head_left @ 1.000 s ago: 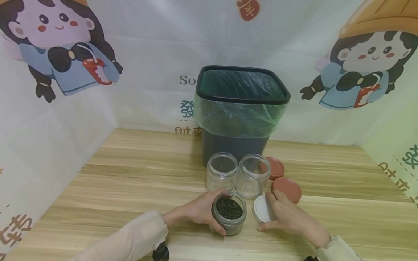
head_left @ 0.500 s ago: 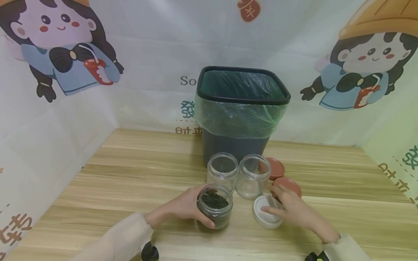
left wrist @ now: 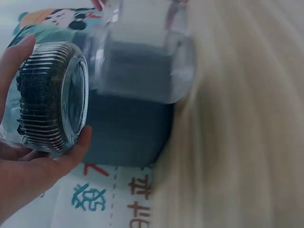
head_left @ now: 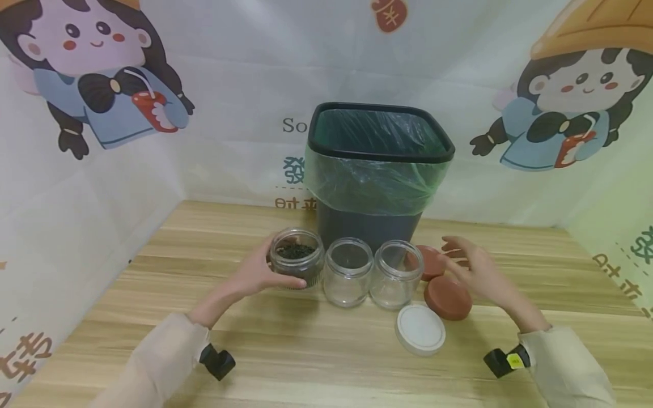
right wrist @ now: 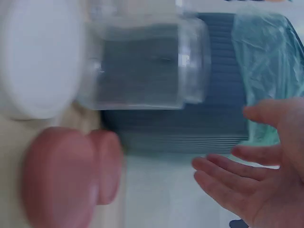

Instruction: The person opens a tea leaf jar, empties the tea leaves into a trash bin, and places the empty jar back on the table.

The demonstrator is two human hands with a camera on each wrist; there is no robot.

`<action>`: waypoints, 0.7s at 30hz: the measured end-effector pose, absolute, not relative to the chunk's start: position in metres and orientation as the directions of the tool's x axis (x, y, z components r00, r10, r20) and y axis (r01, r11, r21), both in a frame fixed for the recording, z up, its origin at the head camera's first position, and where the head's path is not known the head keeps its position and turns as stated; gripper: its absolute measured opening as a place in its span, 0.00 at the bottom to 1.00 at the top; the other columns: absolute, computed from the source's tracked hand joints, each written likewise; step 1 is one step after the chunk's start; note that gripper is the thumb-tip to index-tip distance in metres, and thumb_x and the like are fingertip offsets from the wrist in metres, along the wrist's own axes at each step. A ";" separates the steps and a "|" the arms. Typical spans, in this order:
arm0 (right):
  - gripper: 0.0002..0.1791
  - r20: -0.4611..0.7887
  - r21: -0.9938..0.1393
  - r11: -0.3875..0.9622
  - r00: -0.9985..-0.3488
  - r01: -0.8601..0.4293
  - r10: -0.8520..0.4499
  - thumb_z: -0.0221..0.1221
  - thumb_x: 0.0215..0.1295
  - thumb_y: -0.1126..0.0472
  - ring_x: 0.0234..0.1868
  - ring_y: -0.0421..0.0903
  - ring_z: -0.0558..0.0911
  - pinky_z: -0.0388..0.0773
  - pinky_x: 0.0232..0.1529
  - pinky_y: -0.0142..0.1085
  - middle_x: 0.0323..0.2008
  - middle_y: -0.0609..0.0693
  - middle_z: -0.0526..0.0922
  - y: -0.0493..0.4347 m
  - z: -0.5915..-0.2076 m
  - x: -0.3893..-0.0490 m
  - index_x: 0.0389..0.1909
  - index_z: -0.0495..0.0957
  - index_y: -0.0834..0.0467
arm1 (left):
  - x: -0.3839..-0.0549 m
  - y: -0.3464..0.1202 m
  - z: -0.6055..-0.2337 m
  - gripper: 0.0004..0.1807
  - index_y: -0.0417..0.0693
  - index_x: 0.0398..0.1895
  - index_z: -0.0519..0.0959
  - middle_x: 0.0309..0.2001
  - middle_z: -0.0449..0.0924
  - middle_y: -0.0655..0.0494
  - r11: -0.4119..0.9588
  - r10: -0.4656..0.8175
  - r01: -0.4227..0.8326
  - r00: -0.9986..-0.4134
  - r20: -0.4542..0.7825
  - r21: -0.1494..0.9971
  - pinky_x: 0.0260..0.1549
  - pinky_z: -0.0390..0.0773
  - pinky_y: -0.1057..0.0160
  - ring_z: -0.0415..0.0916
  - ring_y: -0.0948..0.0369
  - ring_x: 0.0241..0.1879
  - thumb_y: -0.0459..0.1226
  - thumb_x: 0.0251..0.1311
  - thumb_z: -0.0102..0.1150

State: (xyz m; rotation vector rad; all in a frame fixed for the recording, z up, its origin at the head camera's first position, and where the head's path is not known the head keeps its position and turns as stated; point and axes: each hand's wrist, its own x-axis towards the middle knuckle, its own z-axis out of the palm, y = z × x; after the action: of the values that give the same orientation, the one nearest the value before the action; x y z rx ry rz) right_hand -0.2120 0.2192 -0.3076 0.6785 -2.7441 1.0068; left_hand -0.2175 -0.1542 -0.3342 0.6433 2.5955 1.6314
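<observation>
In the head view my left hand (head_left: 252, 273) grips a ribbed glass jar (head_left: 298, 271) holding dark dried leaves, likely loose tea. The left wrist view shows that jar (left wrist: 45, 95) raised off the table, thumb and fingers around its side. To its right stand two clear jars without lids, a nearer-left one (head_left: 348, 277) and a right one (head_left: 397, 277). My right hand (head_left: 479, 275) hovers beside two red-brown lids (head_left: 449, 297), its fingers loosely spread and holding nothing. A white lid (head_left: 420, 330) lies flat in front of the right jar.
Behind the jars stands a dark bin (head_left: 364, 226) lined with a green plastic bag (head_left: 367, 184). The wooden table (head_left: 306, 362) meets a printed cloth backdrop (head_left: 234, 113) at the back and sides.
My left hand has carried the leaf-filled jar left and back, beside the two clear jars. My right hand has let go of the white lid and moved up and right.
</observation>
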 end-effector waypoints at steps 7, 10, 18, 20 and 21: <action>0.25 0.365 -0.612 0.682 -0.908 -0.399 -0.205 0.37 0.71 0.56 0.47 0.64 0.73 0.71 0.46 0.53 0.47 0.72 0.72 0.215 -0.268 -0.232 0.56 0.60 0.74 | -0.233 -0.168 -0.305 0.48 0.47 0.63 0.57 0.58 0.64 0.45 0.393 0.222 0.284 -0.952 0.209 0.875 0.56 0.60 0.48 0.61 0.50 0.58 0.38 0.36 0.73; 0.29 0.353 -0.652 0.671 -0.924 -0.354 -0.145 0.33 0.71 0.51 0.50 0.63 0.72 0.70 0.48 0.51 0.49 0.71 0.70 0.211 -0.250 -0.239 0.57 0.59 0.74 | -0.240 -0.173 -0.290 0.48 0.47 0.64 0.55 0.59 0.63 0.45 0.438 0.181 0.270 -0.961 0.210 0.857 0.56 0.61 0.47 0.60 0.50 0.58 0.41 0.37 0.72; 0.41 0.268 -0.696 0.677 -0.961 -0.238 -0.061 0.29 0.66 0.39 0.53 0.62 0.70 0.68 0.52 0.50 0.52 0.70 0.67 0.197 -0.208 -0.258 0.61 0.55 0.72 | -0.256 -0.172 -0.246 0.47 0.38 0.63 0.55 0.58 0.63 0.41 0.526 0.121 0.316 -0.947 0.299 0.790 0.54 0.63 0.48 0.61 0.48 0.57 0.41 0.39 0.70; 0.42 0.254 -0.687 0.690 -0.965 -0.227 -0.064 0.29 0.65 0.37 0.53 0.62 0.69 0.68 0.52 0.50 0.53 0.70 0.66 0.194 -0.200 -0.262 0.61 0.55 0.72 | -0.259 -0.170 -0.234 0.48 0.37 0.62 0.54 0.58 0.62 0.41 0.563 0.093 0.308 -0.946 0.312 0.767 0.55 0.63 0.48 0.61 0.48 0.57 0.42 0.39 0.70; 0.42 0.249 -0.680 0.698 -0.966 -0.224 -0.068 0.28 0.65 0.37 0.53 0.62 0.69 0.68 0.52 0.50 0.53 0.70 0.66 0.193 -0.196 -0.264 0.61 0.54 0.71 | -0.261 -0.168 -0.228 0.48 0.37 0.62 0.54 0.58 0.62 0.40 0.582 0.079 0.303 -0.945 0.318 0.755 0.55 0.62 0.49 0.60 0.48 0.57 0.42 0.39 0.70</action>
State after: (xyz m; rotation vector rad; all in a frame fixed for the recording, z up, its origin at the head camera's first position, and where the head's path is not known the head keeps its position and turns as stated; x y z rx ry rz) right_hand -0.2638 0.1927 -0.1964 0.2360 -2.7030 1.1218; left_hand -0.2606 -0.1684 -0.2279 0.3705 3.0126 1.5199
